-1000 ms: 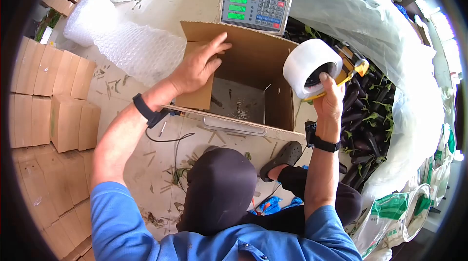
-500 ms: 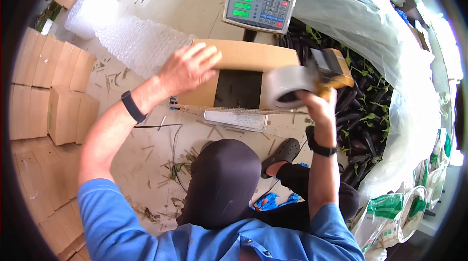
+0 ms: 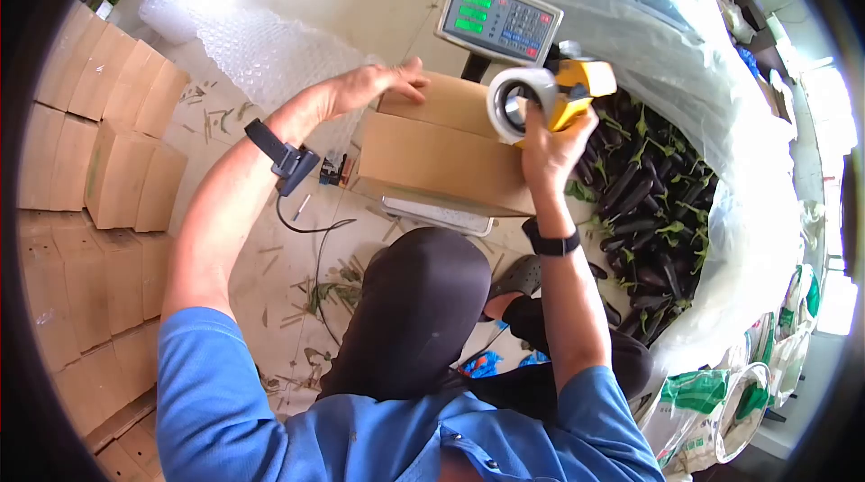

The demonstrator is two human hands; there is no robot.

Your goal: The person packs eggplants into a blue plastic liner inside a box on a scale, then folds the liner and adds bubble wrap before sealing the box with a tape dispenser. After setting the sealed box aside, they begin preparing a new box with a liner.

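A cardboard box (image 3: 441, 162) rests on the platform (image 3: 437, 214) of a scale, its top flaps folded over so that the inside is hidden. My left hand (image 3: 383, 86) lies at the box's far left corner, fingers apart and touching the top flap. In my right hand (image 3: 551, 144) is a yellow tape dispenser (image 3: 590, 81) with a wide roll of tape (image 3: 521, 104), held over the right end of the box. The scale's display (image 3: 498, 20) stands just behind the box, with green digits lit.
Stacked cardboard boxes (image 3: 135, 176) line the left side. Bubble wrap (image 3: 261, 59) lies at the back left. Many eggplants (image 3: 644, 230) fill the right under plastic sheeting (image 3: 743, 221). A cable (image 3: 317, 270) and plant scraps lie on the floor.
The box's flaps have closed over the dark opening. My right hand has moved up and left with the tape dispenser, and my left hand has shifted slightly right and up.
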